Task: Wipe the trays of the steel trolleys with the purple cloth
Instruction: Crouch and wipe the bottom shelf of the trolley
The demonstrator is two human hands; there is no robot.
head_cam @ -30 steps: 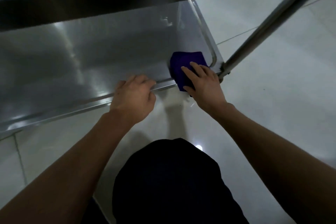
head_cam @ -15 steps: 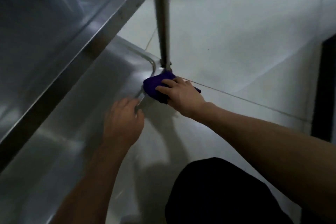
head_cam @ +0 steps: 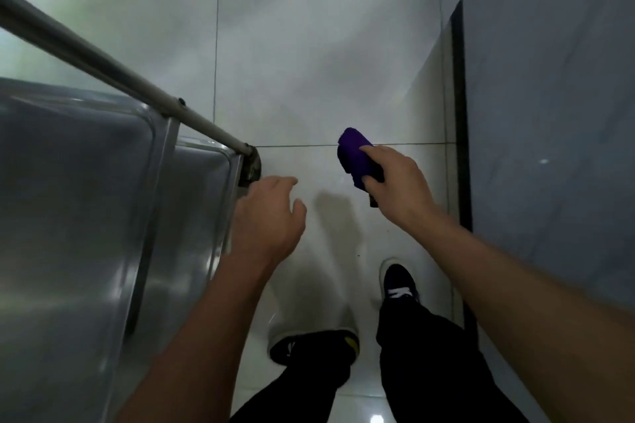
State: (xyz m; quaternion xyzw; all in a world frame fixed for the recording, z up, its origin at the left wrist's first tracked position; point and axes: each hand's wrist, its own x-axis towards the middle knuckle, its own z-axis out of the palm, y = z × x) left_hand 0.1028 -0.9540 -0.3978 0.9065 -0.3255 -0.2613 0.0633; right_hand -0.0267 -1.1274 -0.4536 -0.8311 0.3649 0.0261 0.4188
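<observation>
The right hand (head_cam: 395, 182) reaches forward over the floor (head_cam: 309, 45), back of the hand up, its arm running in from the lower right. Its fingers are closed around the cloth (head_cam: 355, 156), which is bunched into a wad and sticks out ahead of the knuckles; its long axis runs from the hand up and to the left. The cloth is in the air, well apart from the trolley (head_cam: 86, 199) and touching no tray.

The left hand (head_cam: 268, 216) hangs beside the near corner of the trolley, just right of the lower tray (head_cam: 192, 216) rim, fingers loosely spread and slightly curled, holding nothing. Whether it touches the rim cannot be told.

The upper tray (head_cam: 68, 165) lies at the left, with a post (head_cam: 103, 65) slanting down to the corner bracket.

Two dark shoes (head_cam: 400, 285) stand on the floor below the hands; the right one bears a white mark, too blurred to read. No other writing shows.
</observation>
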